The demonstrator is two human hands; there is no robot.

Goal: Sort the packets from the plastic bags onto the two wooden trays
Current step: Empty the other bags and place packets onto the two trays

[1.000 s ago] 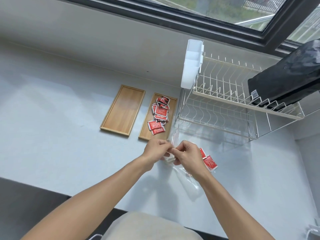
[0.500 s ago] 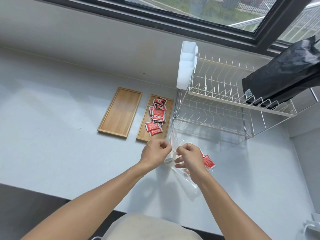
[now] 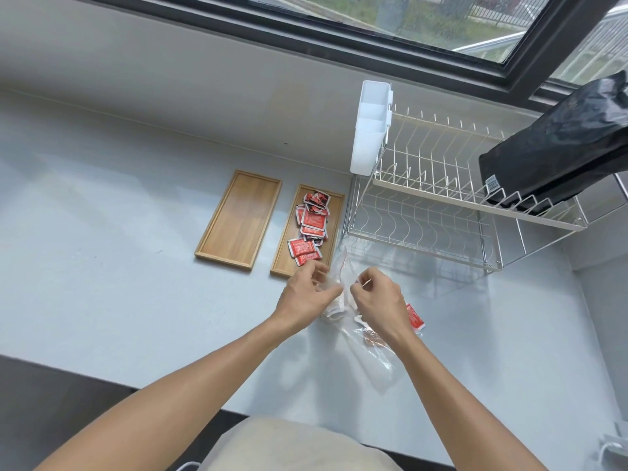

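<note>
Packets (image 3: 310,229) lay heaped on the right tray (image 3: 334,205), left tray (image 3: 240,217) bare; both hands, left (image 3: 307,295) and right (image 3: 377,300), pinched the bag (image 3: 370,355) mouth on the desk (image 3: 102,266), seemingly mid-opening; next, likely pulling packets out.

From where I stand, nothing here can actually be read. The red packets (image 3: 311,229) heaped on the right wooden tray (image 3: 334,212) carry white printing, and so does the red packet (image 3: 414,317) on the counter beside the right hand, but the marks are too small and blurred to make out. The black bag (image 3: 557,147) resting on the dish rack (image 3: 441,198) bears a small white barcode label (image 3: 491,181), its digits illegible.
</note>
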